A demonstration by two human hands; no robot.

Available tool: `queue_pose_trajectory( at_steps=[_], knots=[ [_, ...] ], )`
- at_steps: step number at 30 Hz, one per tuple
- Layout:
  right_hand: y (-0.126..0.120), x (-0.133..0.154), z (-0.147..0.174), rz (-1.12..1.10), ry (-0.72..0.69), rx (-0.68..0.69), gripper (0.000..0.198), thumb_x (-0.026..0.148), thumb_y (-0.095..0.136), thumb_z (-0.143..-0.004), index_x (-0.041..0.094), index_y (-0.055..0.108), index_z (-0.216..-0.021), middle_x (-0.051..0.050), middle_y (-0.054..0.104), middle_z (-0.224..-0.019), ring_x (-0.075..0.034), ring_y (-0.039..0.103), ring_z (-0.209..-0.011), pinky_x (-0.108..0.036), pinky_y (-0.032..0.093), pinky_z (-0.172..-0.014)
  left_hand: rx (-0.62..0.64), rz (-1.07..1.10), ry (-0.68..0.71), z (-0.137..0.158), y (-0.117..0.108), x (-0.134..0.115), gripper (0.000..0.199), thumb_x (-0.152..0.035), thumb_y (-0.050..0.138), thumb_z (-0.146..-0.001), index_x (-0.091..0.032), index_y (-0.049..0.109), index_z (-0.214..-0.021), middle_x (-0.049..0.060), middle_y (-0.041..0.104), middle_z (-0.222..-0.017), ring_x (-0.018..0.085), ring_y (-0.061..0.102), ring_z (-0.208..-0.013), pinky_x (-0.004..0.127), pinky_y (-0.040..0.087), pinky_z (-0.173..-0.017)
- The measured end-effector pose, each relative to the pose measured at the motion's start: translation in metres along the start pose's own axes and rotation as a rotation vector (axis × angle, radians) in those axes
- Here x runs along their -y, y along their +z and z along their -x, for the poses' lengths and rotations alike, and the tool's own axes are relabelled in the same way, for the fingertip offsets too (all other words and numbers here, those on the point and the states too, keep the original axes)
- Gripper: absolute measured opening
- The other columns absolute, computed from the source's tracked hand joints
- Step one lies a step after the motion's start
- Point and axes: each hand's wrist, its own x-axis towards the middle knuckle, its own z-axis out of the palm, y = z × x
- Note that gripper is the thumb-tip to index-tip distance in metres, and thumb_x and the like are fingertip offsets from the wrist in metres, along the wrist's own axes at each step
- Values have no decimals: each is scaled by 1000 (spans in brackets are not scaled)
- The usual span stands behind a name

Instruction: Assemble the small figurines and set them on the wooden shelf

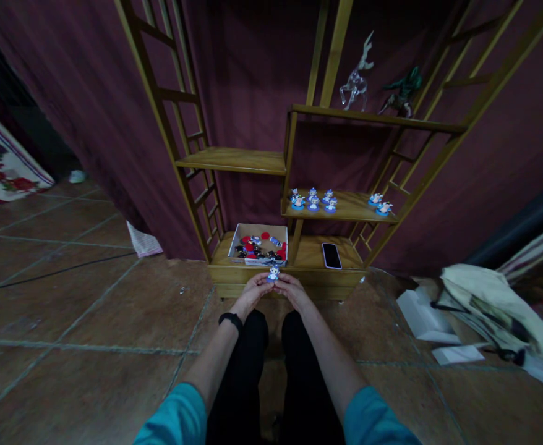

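Left hand point(255, 291) and right hand point(293, 292) together, fingertips gripping one small figurine point(273, 274), held upright between them! Just beyond the hands, a box point(253, 229) of loose pieces; ahead to their right, a phone point(331, 256), figures point(313, 204) shelved above.

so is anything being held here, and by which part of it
A small white-and-purple figurine, held upright by its base between the left hand and the right hand.
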Motion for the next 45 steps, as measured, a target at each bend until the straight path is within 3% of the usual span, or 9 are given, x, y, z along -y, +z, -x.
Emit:
queue_pose_trajectory(
  at_steps=[10,18,28,41,45],
  knots=[
    [-4,-5,-5,-10,32,-5,34,26,77,-55,19,68,-87,-3,69,-91,-15,63,-79,-28,48,-77,-38,-27,37,1,1,-1,43,-16,80,-53,-13,64,-92,5,68,-78,12,61,-70,25,44,-69],
    [-6,-9,-8,-14,33,-25,38,26,78,-52,20,67,-88,-3,69,-89,-16,63,-80,-30,47,-78,-9,-64,73,-4,-1,3,43,-21,80,-52,-12,64,-91,5,69,-81,14,62,-72,30,45,-77],
    [-7,-13,-9,21,-61,-16,39,25,75,-53,22,67,-92,-3,70,-97,-20,63,-88,-33,46,-80,-65,-160,139,-7,-4,7,45,-16,81,-46,-14,62,-87,2,68,-77,13,61,-71,32,46,-80],
    [-9,-12,-12,-14,1,-52,40,21,76,-50,20,68,-89,-5,70,-95,-22,63,-90,-35,46,-81,-101,-377,240,-12,-3,15,40,-17,74,-52,-16,53,-86,-3,62,-71,10,59,-62,25,47,-65],
    [-9,-10,-10,2,-5,-55,38,21,75,-51,20,68,-87,-4,70,-93,-22,62,-91,-34,45,-82,-114,-553,292,-12,-2,16,36,-17,70,-57,-17,51,-88,-4,61,-71,10,57,-61,23,45,-61]
  ],
)
